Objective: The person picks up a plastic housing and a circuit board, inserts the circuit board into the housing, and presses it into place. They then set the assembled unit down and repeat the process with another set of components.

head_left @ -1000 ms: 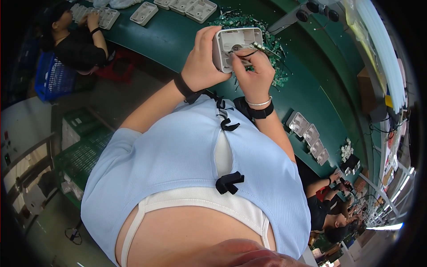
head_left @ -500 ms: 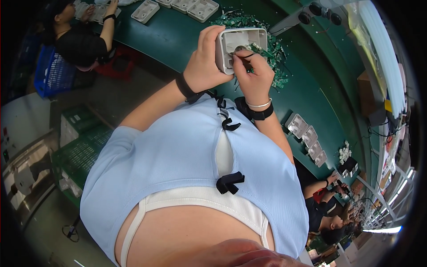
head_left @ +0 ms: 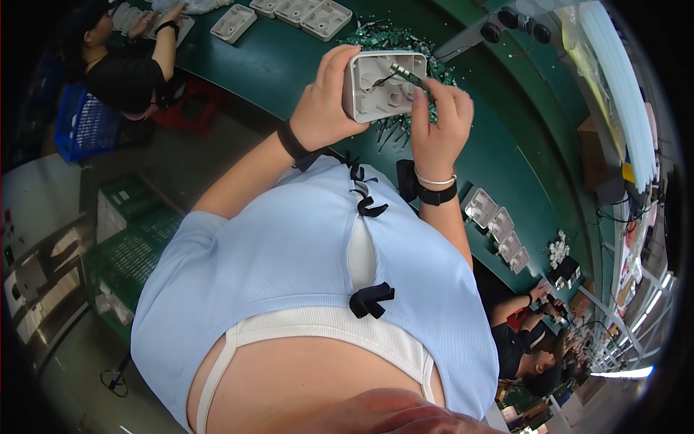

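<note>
An open, light-grey plastic housing (head_left: 367,110) is tilted up above the bench with its hollow inside in view. My left hand (head_left: 325,98) is closed round its left side, thumb underneath and fingers along the upper edge. Across the housing's right part lies a narrow green circuit board (head_left: 407,74), with a dark wire running from it to a post inside. My right hand (head_left: 442,123) is at the housing's right edge, thumb and forefinger closed at the board's lower right end. The fingertips are slightly blurred.
A heap of green circuit boards with wires (head_left: 394,36) lies behind the housing on the green bench (head_left: 499,130). More grey housings stand at the back (head_left: 325,20) and at the right (head_left: 481,206). Co-workers sit at far left (head_left: 123,79) and lower right (head_left: 517,347).
My right hand has drawn back to the right from inside the housing. The circuit board now angles across the opening. My left hand and the housing have shifted slightly left.
</note>
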{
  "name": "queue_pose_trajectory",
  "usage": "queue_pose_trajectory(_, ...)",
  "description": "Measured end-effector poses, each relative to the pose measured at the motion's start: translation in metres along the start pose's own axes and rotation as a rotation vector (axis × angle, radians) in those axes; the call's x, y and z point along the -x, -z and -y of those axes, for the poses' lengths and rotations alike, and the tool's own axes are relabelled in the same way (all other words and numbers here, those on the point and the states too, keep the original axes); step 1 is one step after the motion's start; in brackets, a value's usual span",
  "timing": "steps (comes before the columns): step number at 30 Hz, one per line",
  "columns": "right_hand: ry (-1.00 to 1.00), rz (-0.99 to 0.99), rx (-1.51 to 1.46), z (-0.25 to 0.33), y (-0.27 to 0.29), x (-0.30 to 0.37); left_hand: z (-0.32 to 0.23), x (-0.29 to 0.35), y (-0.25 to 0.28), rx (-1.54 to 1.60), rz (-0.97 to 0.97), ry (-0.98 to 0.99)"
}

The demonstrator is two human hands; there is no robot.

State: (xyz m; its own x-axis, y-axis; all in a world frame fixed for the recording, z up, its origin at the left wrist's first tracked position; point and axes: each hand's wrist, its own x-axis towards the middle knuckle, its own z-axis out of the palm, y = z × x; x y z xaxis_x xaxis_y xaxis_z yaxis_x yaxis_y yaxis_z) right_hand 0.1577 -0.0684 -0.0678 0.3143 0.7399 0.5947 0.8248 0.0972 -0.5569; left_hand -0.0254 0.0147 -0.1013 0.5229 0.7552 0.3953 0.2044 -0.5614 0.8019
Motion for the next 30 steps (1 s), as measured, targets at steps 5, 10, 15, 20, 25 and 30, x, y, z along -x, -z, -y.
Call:
queue_pose_trajectory(5,0.224,0.054,0.283,-0.011,0.0,-0.012,-0.003,-0.002,0.005,-0.01,0.068,0.01)
queue_pose_trajectory(10,0.104,0.179,0.081,-0.021,0.0,-0.005,0.002,-0.002,0.006,0.002,0.112,0.084)
queue_pose_trajectory(15,-0.498,0.366,-0.394,-0.016,0.0,0.008,0.011,0.002,0.0,-0.098,0.092,0.049)
queue_pose_trajectory(20,-0.394,0.386,-0.606,-0.009,-0.002,0.015,0.015,0.004,-0.001,-0.053,0.113,0.067)
queue_pose_trajectory(25,-0.293,0.56,-0.546,-0.011,0.004,0.019,0.021,0.006,0.0,0.016,0.101,0.125)
queue_pose_trajectory(30,-0.214,0.545,-0.55,-0.01,0.002,0.02,0.025,0.007,0.002,0.083,0.101,0.185)
